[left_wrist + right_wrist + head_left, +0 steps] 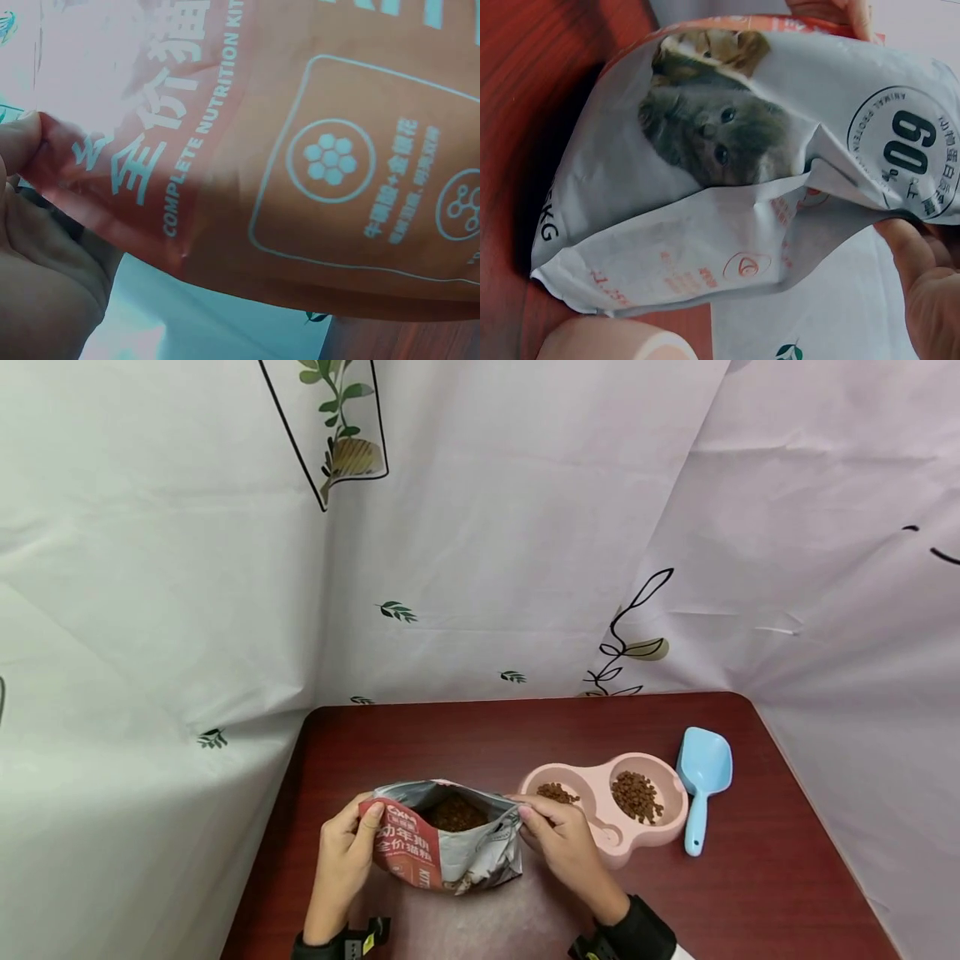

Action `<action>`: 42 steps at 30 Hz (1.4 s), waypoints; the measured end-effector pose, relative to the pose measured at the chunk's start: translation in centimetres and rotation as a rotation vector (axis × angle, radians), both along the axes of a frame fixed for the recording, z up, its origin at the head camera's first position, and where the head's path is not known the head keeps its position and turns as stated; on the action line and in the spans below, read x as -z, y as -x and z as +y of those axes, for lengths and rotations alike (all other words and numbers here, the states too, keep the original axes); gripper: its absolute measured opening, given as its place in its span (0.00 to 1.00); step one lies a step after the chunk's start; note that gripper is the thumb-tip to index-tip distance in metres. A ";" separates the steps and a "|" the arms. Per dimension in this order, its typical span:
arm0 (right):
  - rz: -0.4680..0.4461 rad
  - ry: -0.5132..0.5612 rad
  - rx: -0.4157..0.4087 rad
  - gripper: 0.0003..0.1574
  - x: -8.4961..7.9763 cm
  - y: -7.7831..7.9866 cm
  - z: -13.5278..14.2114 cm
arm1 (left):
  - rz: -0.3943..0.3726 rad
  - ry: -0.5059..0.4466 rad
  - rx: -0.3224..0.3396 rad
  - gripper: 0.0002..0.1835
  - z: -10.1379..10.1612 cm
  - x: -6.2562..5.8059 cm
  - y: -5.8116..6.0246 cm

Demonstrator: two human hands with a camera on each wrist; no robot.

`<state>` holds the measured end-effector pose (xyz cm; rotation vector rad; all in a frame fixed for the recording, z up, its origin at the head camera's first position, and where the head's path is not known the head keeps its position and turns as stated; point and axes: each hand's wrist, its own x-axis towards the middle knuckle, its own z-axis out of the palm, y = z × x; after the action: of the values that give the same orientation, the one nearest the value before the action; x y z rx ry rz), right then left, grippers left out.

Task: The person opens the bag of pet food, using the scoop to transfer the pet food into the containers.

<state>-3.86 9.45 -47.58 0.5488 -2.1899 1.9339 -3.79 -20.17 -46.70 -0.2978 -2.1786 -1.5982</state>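
Note:
Between both hands is a red and white bag of cat food (408, 847), its mouth spread wide so the brown kibble (456, 814) inside shows in the head view. My left hand (350, 846) pinches the left corner of the bag's mouth, thumb on the outside. At the right corner, my right hand (561, 843) pinches the rim between thumb and fingers. A kitten's picture and "60%" are printed on the bag (712, 139) in the right wrist view. The left wrist view shows the bag's orange-red side (247, 172) close up.
Right of the bag stands a pink double bowl (592, 772) with brown kibble in both hollows; my right hand overlaps its near left side. A light blue scoop (705, 768) lies beside the bowl. The dark red table (420, 735) backs onto white printed cloth (487, 543).

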 end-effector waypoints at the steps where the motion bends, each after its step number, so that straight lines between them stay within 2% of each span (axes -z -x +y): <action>1: -0.020 0.012 0.002 0.13 -0.1 -0.1 0.1 | -0.008 -0.003 0.007 0.13 0.0 -0.1 0.0; 4: -0.064 0.031 0.009 0.13 0.0 -0.3 0.2 | -0.038 -0.020 0.030 0.13 -0.1 -0.3 0.2; 11: -0.087 -0.036 0.095 0.12 0.2 0.4 0.6 | -0.069 -0.052 0.059 0.13 0.3 -0.3 1.0; 16: -0.156 0.009 0.078 0.13 0.1 1.4 0.7 | -0.121 -0.119 -0.015 0.11 1.2 -0.3 2.1; 20: -0.155 0.014 0.068 0.14 0.1 2.2 0.7 | -0.139 -0.144 -0.088 0.09 1.7 -0.4 2.8; 25: -0.120 -0.027 0.115 0.13 0.2 3.0 0.7 | -0.126 -0.145 -0.136 0.08 2.0 -0.5 3.5; 29: -0.149 -0.040 0.156 0.14 0.3 3.8 0.9 | -0.121 -0.148 -0.178 0.08 2.1 -0.4 4.1; 33: -0.215 -0.040 0.174 0.14 0.4 4.6 0.9 | -0.137 -0.144 -0.206 0.09 2.2 -0.4 4.6; 37: -0.261 -0.009 0.159 0.15 0.2 5.3 0.8 | -0.174 -0.161 -0.204 0.09 2.2 -0.4 4.9; 42: -0.230 -0.020 0.114 0.15 -0.1 5.9 0.6 | -0.181 -0.200 -0.196 0.10 2.3 -0.5 5.1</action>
<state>-9.74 10.07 -47.49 0.2068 -2.3202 2.0043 -8.84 -17.92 -46.16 0.1218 -2.0783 -1.7695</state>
